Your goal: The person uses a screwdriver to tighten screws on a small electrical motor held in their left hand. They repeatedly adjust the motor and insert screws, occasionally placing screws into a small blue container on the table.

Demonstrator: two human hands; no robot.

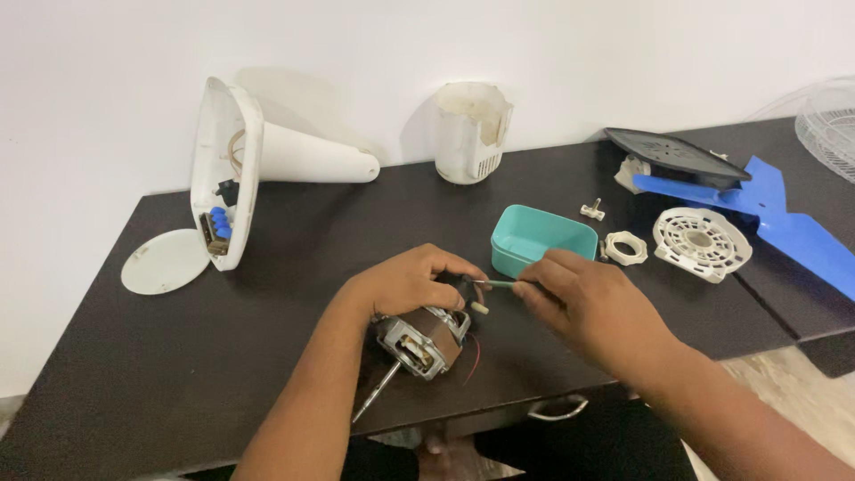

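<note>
One small electric motor (420,341) lies near the front edge of the dark table (178,356), a boxy block of grey metal with brown windings showing, a thin steel shaft sticking out toward the table edge, and a red wire curling off its right side. The left hand (410,281) is curled over the top of the motor, fingers closed on it. The right hand (583,298) is closed in a pinch around one slim green-handled screwdriver (495,284), whose tip points left to the motor's top, just beside the left fingers. Just behind the hands sits one teal plastic tray (541,239). To its right lie one white ring nut (625,248), one small white knob (592,211) and one round white slotted cap (702,242). One blue fan blade (784,227) and one dark cover (677,153) lie at the right end. At the back stand one white motor housing (472,132) and one white fan base (233,169) tipped on its side, with one round white plate (163,261) beside it.
</note>
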